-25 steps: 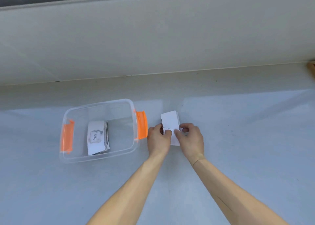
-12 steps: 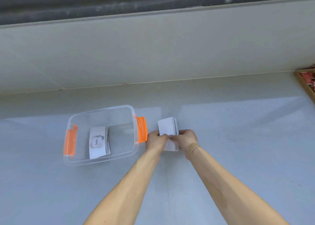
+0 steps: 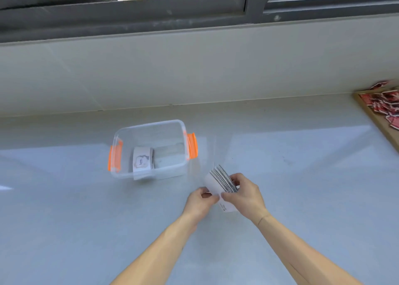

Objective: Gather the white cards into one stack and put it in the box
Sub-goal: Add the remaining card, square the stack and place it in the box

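Observation:
A stack of white cards (image 3: 218, 182) is tilted up off the grey table, its edges fanned toward the camera. My right hand (image 3: 245, 195) grips the stack from the right and my left hand (image 3: 199, 203) pinches its lower left corner. To the upper left stands a clear plastic box (image 3: 170, 172) with orange latches. Inside it lies another stack of white cards (image 3: 142, 160), the top one printed with "love".
The grey table (image 3: 302, 187) runs back to a pale wall below a dark window frame. At the far right edge lies a wooden tray (image 3: 375, 120) holding several red cards.
The stack has come up from lying flat on the table to a tilted, fanned hold in both hands. The camera has tilted up, so the window and the tray now show.

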